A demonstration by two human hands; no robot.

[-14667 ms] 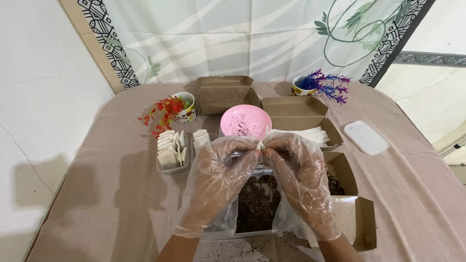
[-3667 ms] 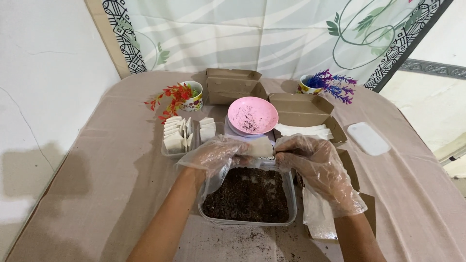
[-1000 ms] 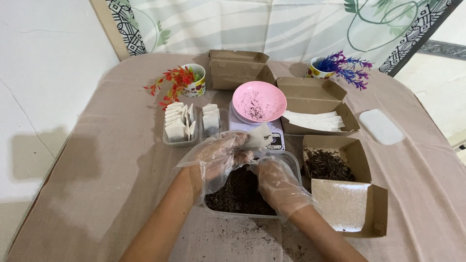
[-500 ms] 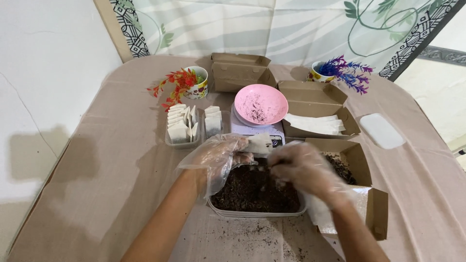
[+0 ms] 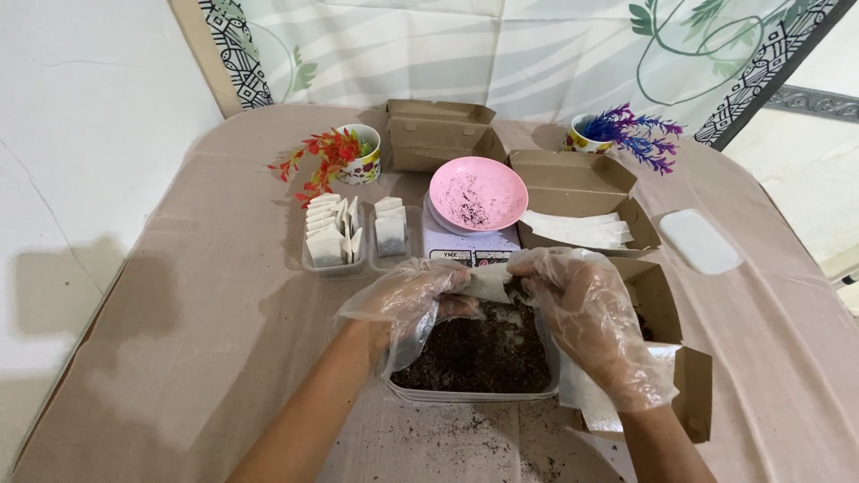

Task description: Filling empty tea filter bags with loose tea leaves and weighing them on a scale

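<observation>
Both hands wear loose clear plastic gloves. My left hand grips a small white paper sachet by its left end. My right hand pinches the sachet's right end. The sachet hangs over the far rim of a clear plastic tub filled with dark loose tea. Just beyond it stands a pink bowl speckled with tea on a small white scale.
Two small clear trays with white sachets sit at left. A brown box of flat white sachets is at right, and an open brown box lies under my right wrist. A white lid, two flower cups and a closed box stand around.
My right hand left the tea in the tub and rose to the sachet, now pinching its right end. My left hand kept hold of the sachet and lowered it slightly.
</observation>
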